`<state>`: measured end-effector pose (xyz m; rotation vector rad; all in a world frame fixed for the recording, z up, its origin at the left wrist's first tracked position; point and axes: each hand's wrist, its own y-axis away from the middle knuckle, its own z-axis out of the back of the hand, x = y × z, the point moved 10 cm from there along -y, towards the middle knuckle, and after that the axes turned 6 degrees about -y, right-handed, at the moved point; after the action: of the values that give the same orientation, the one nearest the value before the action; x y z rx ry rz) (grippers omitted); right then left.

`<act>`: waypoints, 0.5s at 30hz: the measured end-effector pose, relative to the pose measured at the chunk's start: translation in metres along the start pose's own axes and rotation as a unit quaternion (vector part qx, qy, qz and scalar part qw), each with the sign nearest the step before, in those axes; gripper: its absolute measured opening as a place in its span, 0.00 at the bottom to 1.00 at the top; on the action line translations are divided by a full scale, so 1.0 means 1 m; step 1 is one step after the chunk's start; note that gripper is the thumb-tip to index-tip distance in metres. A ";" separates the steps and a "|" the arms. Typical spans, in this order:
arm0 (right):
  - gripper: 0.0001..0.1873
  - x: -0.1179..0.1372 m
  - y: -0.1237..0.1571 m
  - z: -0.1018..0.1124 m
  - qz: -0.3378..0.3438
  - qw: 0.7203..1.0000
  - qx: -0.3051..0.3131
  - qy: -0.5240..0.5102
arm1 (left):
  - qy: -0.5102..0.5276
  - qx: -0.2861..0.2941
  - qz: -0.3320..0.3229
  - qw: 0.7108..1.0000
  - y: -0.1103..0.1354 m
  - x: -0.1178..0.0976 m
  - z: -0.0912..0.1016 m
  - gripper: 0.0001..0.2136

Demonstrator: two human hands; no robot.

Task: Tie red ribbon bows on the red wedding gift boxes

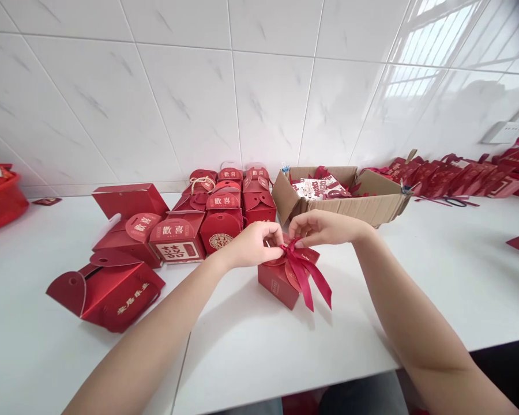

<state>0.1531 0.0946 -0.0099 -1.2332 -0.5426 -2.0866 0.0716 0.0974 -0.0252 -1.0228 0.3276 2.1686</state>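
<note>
A small red gift box (277,283) stands on the white counter (259,346) in front of me. A dark red ribbon (305,274) is tied at its top, its two tails hanging down the front. My left hand (253,245) pinches the ribbon's bow from the left. My right hand (322,227) pinches it from the right. Both hands have their fingers closed on the ribbon just above the box.
Several finished red boxes (220,216) cluster behind my left hand, and larger open red boxes (112,291) lie at the left. An open cardboard carton (372,202) sits behind my right hand. Flat red boxes (450,176) line the right wall. A red basin (0,202) sits at far left.
</note>
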 end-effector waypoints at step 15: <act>0.09 0.006 0.004 -0.029 0.005 0.995 0.101 -0.004 | -0.022 0.041 0.013 0.999 0.000 0.001 -0.007 0.04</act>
<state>0.1361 0.0715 -0.0180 -1.1244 -0.7309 -1.9658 0.0746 0.0943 -0.0309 -0.9283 0.4062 2.1792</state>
